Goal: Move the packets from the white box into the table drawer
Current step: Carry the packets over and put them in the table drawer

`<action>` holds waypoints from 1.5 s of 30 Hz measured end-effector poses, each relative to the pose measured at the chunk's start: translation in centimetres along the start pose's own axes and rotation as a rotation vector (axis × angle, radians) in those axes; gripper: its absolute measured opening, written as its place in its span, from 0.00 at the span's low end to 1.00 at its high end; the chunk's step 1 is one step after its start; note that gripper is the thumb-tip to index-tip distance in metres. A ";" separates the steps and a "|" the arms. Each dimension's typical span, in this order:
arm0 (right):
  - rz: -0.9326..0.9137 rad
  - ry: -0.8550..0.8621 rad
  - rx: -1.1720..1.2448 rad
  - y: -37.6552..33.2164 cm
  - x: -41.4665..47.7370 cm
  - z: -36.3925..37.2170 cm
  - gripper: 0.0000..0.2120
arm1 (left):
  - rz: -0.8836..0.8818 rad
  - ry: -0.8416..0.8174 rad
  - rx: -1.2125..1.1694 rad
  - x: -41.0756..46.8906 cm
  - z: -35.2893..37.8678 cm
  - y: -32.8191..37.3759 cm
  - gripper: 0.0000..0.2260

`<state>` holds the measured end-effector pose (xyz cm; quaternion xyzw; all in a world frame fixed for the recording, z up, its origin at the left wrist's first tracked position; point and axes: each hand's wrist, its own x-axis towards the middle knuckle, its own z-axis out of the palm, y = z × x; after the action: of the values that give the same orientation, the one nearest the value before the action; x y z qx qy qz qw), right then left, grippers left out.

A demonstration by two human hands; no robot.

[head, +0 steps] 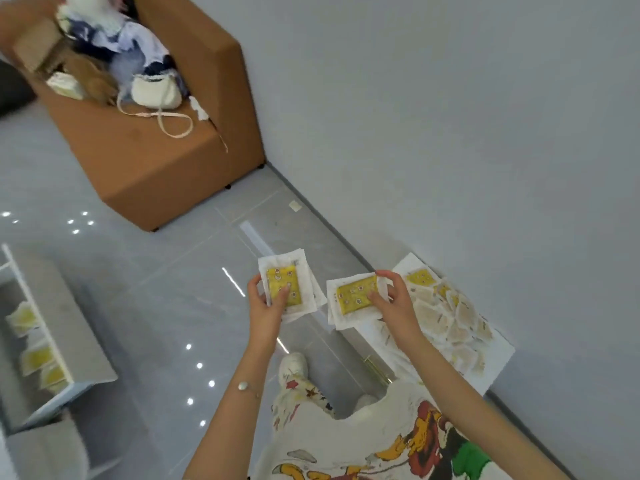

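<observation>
A pale grey wall [450, 116] filled the upper right of the view and met a glossy grey tiled floor [166, 306] along a dark skirting line. A brown armchair [156, 168] stood in the corner at upper left, loaded with a heap of clothing [114, 32] and a small white bag [156, 90] whose strap trailed over the seat.

At the left edge was a grey table [79, 334] with its drawer [41, 323] pulled open. Several yellow-centred packets [38, 356] lay inside it, blurred.

The white box [498, 362] lay flat on the floor against the wall, at lower right. A loose layer of packets [446, 317] was still in it, most showing the pale side and a few the yellow.

The person stood between box and table, both arms extended over the floor and well apart from the drawer. The left hand [266, 306] gripped a small stack of packets [287, 282], with the thumb on the yellow face and the fingers curled behind. The right hand [398, 303] pinched a second stack [353, 296] at its right edge, just beside the box. The two stacks were near each other but not touching. The number of packets in each stack could not be determined.

A thin bracelet [244, 386] sat on the left wrist. One white shoe [294, 365] was visible on the floor below the hands.
</observation>
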<state>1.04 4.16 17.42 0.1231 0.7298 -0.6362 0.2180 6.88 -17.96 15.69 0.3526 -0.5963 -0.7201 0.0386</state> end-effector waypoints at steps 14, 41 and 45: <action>-0.087 -0.396 -0.153 -8.4 1.8 28.9 0.19 | 0.093 0.460 -0.217 1.8 -27.3 6.2 0.23; -0.129 -1.036 -0.404 -21.4 16.6 71.7 0.16 | 0.043 1.197 -0.613 17.1 -47.7 13.5 0.23; -0.076 -1.054 -0.396 -22.2 17.4 78.2 0.17 | -0.002 1.312 -0.612 17.6 -50.1 13.5 0.22</action>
<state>-11.72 -77.88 21.15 -0.2810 0.6317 -0.4698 0.5489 16.54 -71.87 17.54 0.6862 -0.2215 -0.4948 0.4850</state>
